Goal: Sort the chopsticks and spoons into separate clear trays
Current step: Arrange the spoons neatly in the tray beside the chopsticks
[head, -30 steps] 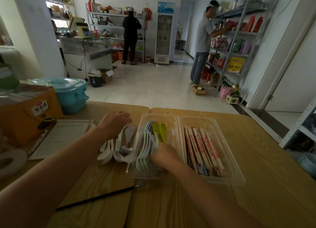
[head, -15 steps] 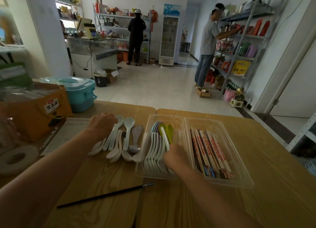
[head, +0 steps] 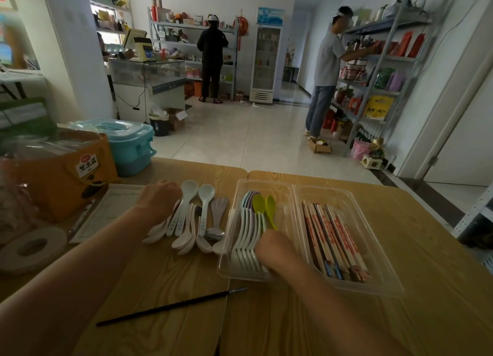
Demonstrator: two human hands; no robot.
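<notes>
So, head cam, the only view. Wooden table (head: pixel 165 273) w/ two clear trays side by side, touching. The spoon tray (head: pixel 266 182) on the left holds a tight row of white spoons (head: pixel 244 238) on edge, bowls at the far end, plus two green spoons (head: pixel 270 209) at the row's right side. The chopstick tray (head: pixel 388 265) on the right holds wrapped chopsticks (head: pixel 333 238) lying lengthwise, approx. parallel.

R hand (head: pixel 274 246) is inside the spoon tray, at the near end of the white row, knuckles up, fingers bent down onto the handles. Fingertips hidden, so can't tell if it grips or just rests.

L hand (head: pixel 160 198) sits on the far-left part of the loose spoons (head: pixel 192 222), a fanned pile on the table just left of the spoon tray. Fingers curl over the handles; tips hidden, grip can't be told. A few metal spoons (head: pixel 217 222) lie at the pile's right edge, next to the tray wall.

Near edge: thin black stick (head: pixel 170 306) lying diagonally, apart from both trays. Left side: orange box (head: pixel 61 174), blue container (head: pixel 130 144) behind it, paper sheet (head: pixel 112 209), tape roll (head: pixel 32 249). Background: two people at shelves.
</notes>
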